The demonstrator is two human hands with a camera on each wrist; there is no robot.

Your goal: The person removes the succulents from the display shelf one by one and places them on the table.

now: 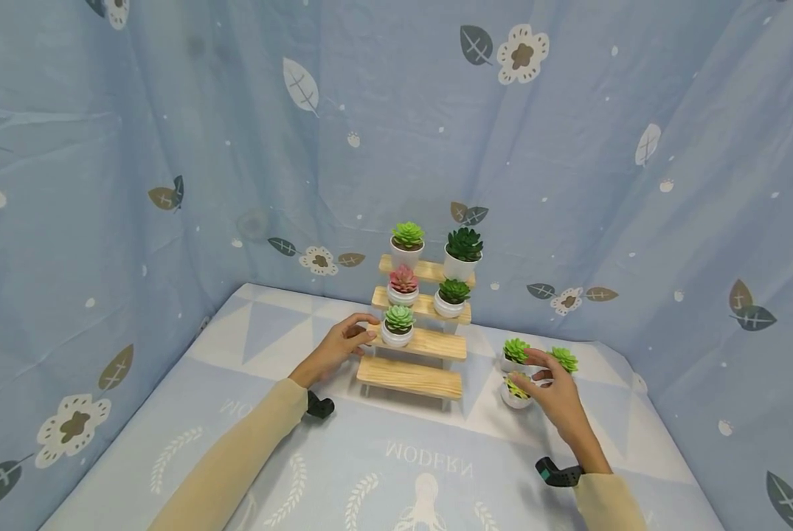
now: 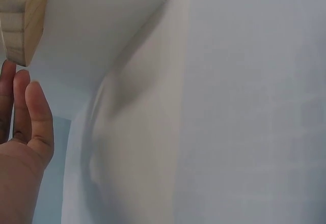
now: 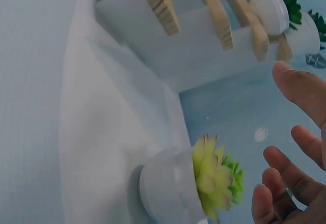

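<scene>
A four-step wooden plant stand [image 1: 411, 376] carries small succulents in white pots. A light-green one [image 1: 407, 247] and a dark-green one [image 1: 462, 254] stand on the top step. Below them are a pink one [image 1: 403, 284] and a green one [image 1: 451, 296], with a pale-green one [image 1: 398, 326] on the third step. My left hand [image 1: 338, 348] is at that step's left end, its fingertips right at the board [image 2: 23, 25]. Right of the stand, my right hand [image 1: 555, 394] hovers with parted fingers by a yellow-green succulent [image 3: 173, 183], holding nothing.
Two more bright-green succulents, one [image 1: 516, 352] behind the yellow-green pot and one [image 1: 564, 359] partly hidden by my right hand, are on the table. A patterned cloth [image 1: 343, 457] covers the tabletop. Blue curtains [image 1: 396, 147] surround it at the back and sides.
</scene>
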